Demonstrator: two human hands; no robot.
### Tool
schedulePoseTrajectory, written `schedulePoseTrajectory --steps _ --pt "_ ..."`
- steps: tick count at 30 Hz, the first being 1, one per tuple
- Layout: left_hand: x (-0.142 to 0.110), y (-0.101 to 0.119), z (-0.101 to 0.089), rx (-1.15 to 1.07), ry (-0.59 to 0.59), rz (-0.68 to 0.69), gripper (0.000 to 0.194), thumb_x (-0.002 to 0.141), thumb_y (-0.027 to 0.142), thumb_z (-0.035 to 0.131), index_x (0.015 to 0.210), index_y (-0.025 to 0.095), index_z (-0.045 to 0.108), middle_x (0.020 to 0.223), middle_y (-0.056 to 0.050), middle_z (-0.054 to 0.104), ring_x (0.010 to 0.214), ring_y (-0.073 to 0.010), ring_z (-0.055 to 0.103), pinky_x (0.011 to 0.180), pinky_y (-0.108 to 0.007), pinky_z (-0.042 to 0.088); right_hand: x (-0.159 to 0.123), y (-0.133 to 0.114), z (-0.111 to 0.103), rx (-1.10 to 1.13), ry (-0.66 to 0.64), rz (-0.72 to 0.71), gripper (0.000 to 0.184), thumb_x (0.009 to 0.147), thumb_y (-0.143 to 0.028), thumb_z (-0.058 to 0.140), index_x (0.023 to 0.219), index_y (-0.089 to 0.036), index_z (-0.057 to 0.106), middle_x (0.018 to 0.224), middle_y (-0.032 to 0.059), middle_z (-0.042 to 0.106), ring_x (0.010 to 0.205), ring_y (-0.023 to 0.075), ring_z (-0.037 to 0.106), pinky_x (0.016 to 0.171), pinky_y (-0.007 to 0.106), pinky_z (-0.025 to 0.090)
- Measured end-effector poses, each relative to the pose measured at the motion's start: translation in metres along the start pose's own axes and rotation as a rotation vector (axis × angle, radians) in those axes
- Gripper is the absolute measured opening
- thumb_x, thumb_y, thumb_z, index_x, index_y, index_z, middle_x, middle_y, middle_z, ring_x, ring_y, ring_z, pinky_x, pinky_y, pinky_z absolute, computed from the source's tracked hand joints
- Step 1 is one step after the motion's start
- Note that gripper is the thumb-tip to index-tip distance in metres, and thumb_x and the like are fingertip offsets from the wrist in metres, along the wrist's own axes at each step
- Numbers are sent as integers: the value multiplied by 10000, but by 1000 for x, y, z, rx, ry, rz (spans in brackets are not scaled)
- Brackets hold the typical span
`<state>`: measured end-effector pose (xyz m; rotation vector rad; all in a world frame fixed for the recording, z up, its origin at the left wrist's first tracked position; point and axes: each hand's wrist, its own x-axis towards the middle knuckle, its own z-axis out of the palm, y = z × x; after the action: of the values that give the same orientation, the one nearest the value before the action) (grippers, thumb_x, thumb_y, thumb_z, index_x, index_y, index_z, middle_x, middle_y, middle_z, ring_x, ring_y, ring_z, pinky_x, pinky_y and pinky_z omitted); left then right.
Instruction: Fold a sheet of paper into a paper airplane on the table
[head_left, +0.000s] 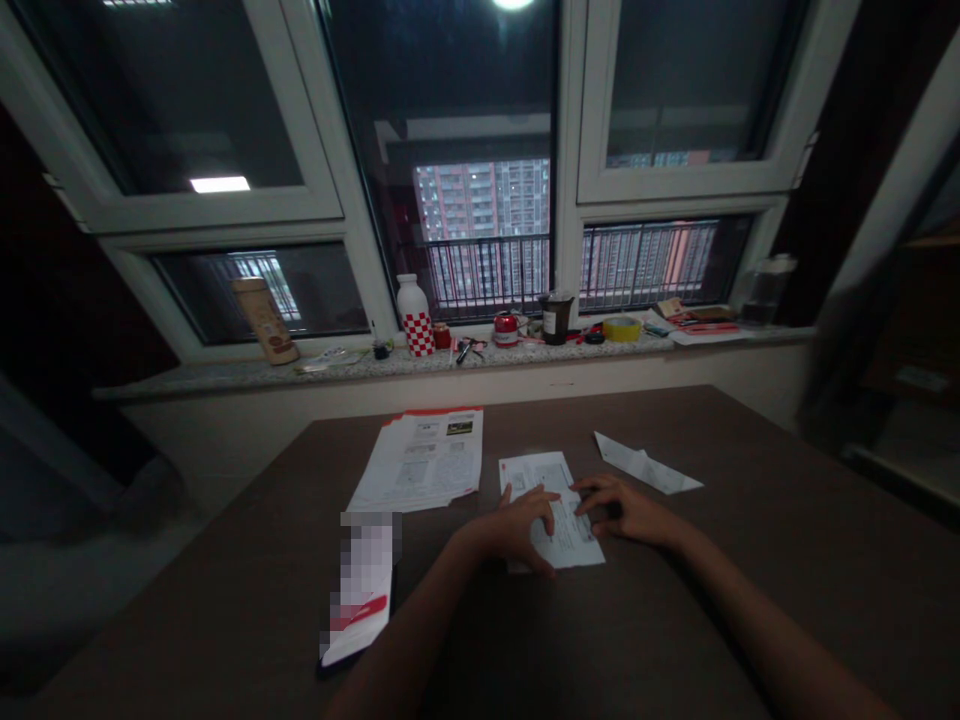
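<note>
Loosely bent, the left hand (517, 532) lies on a small white sheet of printed paper (568, 530) just below the centre of the frame, fingers spread rather than clenched. The right hand (626, 512) reaches over the sheet's right edge with curled fingers; whether it pinches the paper, I cannot tell. The sheet rests on a dark brown, smooth worktop (247, 570), between a white printed paper stack (427, 465) at centre-left and a folded white paper piece (646, 468) at centre-right.
</note>
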<state>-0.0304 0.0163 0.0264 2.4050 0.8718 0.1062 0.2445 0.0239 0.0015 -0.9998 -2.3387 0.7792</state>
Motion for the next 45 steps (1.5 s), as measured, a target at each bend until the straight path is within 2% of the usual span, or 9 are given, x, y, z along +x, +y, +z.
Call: schedulePoseTrajectory --steps 8,12,14,17,22,29,34,40,45 --pt "-1 2 -3 -28 55 -37 298 693 286 769 944 242 614 1493 -52 404 1437 -313 204 1129 -622 39 0 0 -1 30 10 10 296 743 -233 690 1028 -301 730 1344 47 554 1259 281 466 1068 490 334" --pt "1 -4 -2 -89 142 -38 184 788 292 652 959 223 664 1378 -45 548 1379 -267 356 1152 -462 211 -1 1 -2 43 -17 16 388 702 -167 670 1065 -295 715 1366 40 537 1279 278 447 1083 497 314" --pt "2 -6 -2 -110 194 -45 235 840 298 576 1031 208 681 1311 -55 605 1298 -234 469 1107 -375 316 -2 1 -3 54 -16 22 396 699 -168 668 1074 -287 709 1375 40 530 1289 274 437 1091 492 305" --pt "3 -7 -3 -98 271 -102 347 865 326 536 1156 179 655 1264 -78 635 1191 -225 560 1043 -340 391 -2 2 -2 75 7 34 378 694 -213 709 1068 -266 707 1369 56 538 1281 281 447 1091 494 307" --pt "5 -4 -6 -62 397 -149 341 920 367 441 1060 166 678 1100 -66 702 1025 -206 628 914 -296 462 -1 2 2 57 49 65 324 711 -334 748 1024 -254 724 1357 73 547 1270 291 463 1083 493 323" --pt "8 -6 -4 -7 543 -208 352 945 397 398 959 190 681 1012 -52 713 975 -210 635 880 -289 462 7 1 7 39 96 45 241 827 -445 630 823 -233 745 1254 68 619 1176 269 541 1030 446 390" --pt "6 -2 -3 79 551 -301 419 921 504 422 999 181 677 1035 -92 709 986 -261 638 892 -347 461 7 -3 8 5 172 117 287 881 -455 537 869 -218 700 1062 73 690 1025 254 611 931 407 453" --pt "3 6 -6 182 587 -295 425 851 476 554 1186 216 589 1192 -75 657 1115 -279 581 1055 -406 340 8 -10 9 -53 296 208 295 907 -456 460 879 -210 621 873 50 683 853 241 632 800 372 478" --pt "6 1 -5 151 603 -311 534 849 413 576 1335 224 459 1225 -73 631 1132 -250 572 1052 -388 357 14 -3 19 -58 369 220 248 895 -413 458 888 -206 594 809 39 646 801 225 610 751 351 481"
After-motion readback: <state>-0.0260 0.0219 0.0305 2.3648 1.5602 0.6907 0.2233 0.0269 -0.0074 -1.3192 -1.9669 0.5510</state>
